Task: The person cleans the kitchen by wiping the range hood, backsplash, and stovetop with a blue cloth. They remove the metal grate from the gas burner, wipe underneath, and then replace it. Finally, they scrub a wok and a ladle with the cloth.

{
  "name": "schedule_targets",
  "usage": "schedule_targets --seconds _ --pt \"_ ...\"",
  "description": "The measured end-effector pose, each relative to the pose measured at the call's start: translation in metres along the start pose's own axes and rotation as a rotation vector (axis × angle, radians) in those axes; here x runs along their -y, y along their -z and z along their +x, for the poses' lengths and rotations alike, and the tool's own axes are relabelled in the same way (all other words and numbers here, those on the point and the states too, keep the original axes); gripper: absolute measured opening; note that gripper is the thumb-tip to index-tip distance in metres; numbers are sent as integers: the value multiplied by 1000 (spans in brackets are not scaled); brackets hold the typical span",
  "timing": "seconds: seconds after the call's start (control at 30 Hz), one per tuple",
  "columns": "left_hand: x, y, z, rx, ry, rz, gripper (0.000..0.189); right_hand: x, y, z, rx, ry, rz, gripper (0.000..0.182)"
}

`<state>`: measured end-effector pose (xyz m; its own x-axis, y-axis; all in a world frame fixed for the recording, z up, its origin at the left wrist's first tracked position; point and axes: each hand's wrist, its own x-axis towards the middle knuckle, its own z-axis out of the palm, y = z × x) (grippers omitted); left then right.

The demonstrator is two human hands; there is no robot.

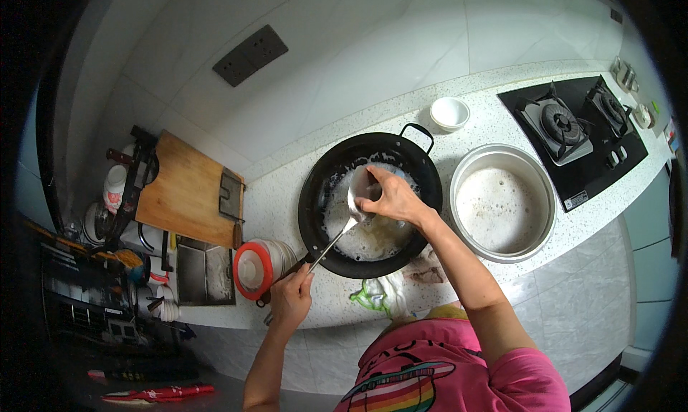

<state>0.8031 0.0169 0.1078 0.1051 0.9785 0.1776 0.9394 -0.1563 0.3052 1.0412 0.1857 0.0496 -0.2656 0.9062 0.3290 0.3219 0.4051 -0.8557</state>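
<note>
My left hand [290, 295] grips the long handle of a metal ladle [334, 244], close beside the dark handle of the wok. The ladle's bowl is tilted over a black wok [310, 218] standing on the counter. My right hand [395, 194] holds that bowl by its edge, with the thumb at the lower side and the fingers at the upper side. Cloudy, foamy liquid [371, 242] fills the bottom of the wok. Something pale blue lies partly hidden behind my right hand, too unclear to name.
To the right stand a metal pot [548, 226] of foamy liquid and a gas hob [604, 138]. A white bowl [450, 114] sits behind. Leftward are stacked bowls with a red-rimmed one [263, 256], a sink [207, 272] and a cutting board [183, 189]. Cloths [395, 294] lie in front.
</note>
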Motion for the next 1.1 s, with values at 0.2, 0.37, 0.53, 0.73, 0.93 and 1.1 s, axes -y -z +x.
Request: schedule_targets --seconds 0.2,0.37,0.53,0.73,0.93,1.1 --pt "7 -5 -7 -38 23 -60 20 -5 -12 4 54 -97 -3 68" --pt "18 -8 2 99 254 9 25 -91 -72 -5 56 -188 -729 45" --pt "31 -20 6 137 329 12 25 -106 -62 4 420 -333 -358 48" --pt "24 -39 18 228 324 -48 22 -38 -50 -7 -43 19 149 33" --pt "2 -47 29 172 309 -131 21 -23 -73 -10 -174 122 -191 37" --pt "0 -46 15 81 232 -207 20 -47 -70 19 -191 -71 -183 31"
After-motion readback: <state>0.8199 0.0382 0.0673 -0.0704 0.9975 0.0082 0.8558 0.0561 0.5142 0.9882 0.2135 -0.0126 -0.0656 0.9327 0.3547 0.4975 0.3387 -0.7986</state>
